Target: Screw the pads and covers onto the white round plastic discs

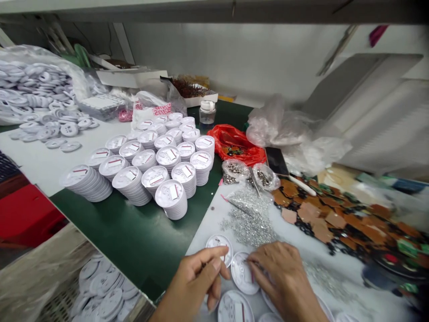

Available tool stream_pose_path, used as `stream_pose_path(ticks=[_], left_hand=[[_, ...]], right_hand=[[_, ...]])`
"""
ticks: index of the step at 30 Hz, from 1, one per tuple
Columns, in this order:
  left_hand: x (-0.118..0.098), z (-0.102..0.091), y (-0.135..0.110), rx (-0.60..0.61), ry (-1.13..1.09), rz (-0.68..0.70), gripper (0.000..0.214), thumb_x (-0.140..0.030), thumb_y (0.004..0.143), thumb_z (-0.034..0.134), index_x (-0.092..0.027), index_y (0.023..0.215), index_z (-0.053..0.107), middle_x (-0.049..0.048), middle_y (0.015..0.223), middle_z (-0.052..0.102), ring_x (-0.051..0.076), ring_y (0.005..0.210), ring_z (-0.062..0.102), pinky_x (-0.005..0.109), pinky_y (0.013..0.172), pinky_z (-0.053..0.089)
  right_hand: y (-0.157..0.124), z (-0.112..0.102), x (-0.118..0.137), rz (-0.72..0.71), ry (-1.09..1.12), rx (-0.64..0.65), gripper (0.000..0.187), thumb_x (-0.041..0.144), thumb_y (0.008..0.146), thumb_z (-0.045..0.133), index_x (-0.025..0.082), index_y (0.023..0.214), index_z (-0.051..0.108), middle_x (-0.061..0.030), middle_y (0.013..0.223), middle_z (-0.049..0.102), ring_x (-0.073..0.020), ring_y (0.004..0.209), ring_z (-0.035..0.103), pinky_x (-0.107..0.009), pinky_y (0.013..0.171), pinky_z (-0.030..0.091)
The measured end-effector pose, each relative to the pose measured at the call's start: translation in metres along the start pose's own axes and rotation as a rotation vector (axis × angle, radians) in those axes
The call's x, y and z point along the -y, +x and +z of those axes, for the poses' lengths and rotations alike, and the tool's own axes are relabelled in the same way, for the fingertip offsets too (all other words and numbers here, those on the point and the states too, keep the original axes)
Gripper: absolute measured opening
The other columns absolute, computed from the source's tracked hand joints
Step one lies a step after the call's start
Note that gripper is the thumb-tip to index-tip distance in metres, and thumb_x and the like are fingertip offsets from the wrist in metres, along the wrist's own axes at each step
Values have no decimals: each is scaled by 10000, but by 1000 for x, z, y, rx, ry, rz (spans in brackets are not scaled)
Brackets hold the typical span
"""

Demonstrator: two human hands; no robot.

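Observation:
My left hand (201, 277) is half curled, its thumb and index finger drawn together. Small dark bits seem to lie in its palm, too little to name. It hovers over the edge of a round white plastic disc (217, 243). My right hand (283, 273) has its fingertips pinched together at the right rim of a second white disc (241, 279); whatever they pinch is hidden. A third disc (235, 308), with a white rectangular piece on it, lies nearer to me. More discs are partly covered by my right hand and forearm.
Stacks of white discs (170, 201) stand on the green mat (127, 237). Beyond my hands are a heap of tiny shiny parts (250, 219), tweezers (254, 182), bags of screws (236, 169) and a red bag (234, 138). Brown circuit boards (321, 228) spread at right. A shelf edge (201, 13) crosses overhead.

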State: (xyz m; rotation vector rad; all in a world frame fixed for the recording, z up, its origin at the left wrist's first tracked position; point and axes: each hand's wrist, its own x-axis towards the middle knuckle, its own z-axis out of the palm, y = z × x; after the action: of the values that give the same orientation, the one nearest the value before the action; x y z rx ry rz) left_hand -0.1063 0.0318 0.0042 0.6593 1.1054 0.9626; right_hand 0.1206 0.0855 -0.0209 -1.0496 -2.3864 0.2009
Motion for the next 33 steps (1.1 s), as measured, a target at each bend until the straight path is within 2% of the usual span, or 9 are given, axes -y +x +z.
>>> stream_pose_path(ticks=[6, 15, 26, 33], left_hand=[[-6, -9, -4, -69, -23, 11, 558, -590, 852, 735, -137, 1176, 721, -9, 767, 638, 31, 463, 434, 206, 496, 298], [4, -16, 0, -42, -59, 22, 558, -606, 839, 744, -134, 1136, 727, -16, 727, 629, 27, 444, 422, 201, 474, 301], [2, -13, -3, -69, -8, 22, 531, -606, 861, 719, -134, 1104, 736, 1, 749, 634, 28, 454, 417, 212, 500, 298], [7, -15, -1, -51, -10, 21, 502, -582, 884, 700, -138, 1119, 725, 6, 757, 635, 35, 458, 423, 214, 495, 307]], right_hand=[[4, 15, 2, 39, -11, 44, 182, 154, 988, 540, 235, 900, 676, -17, 803, 663, -224, 802, 587, -399, 844, 330], [1, 13, 4, 65, 5, 69, 181, 162, 989, 547, 230, 876, 671, -18, 806, 644, -223, 803, 560, -392, 838, 323], [4, 12, 7, 59, -58, 84, 219, 167, 999, 526, 222, 837, 662, -15, 777, 629, -228, 779, 547, -383, 807, 324], [3, 18, 9, 61, -43, 6, 395, 267, 1071, 390, 224, 788, 663, -26, 723, 613, -221, 739, 523, -393, 784, 311]])
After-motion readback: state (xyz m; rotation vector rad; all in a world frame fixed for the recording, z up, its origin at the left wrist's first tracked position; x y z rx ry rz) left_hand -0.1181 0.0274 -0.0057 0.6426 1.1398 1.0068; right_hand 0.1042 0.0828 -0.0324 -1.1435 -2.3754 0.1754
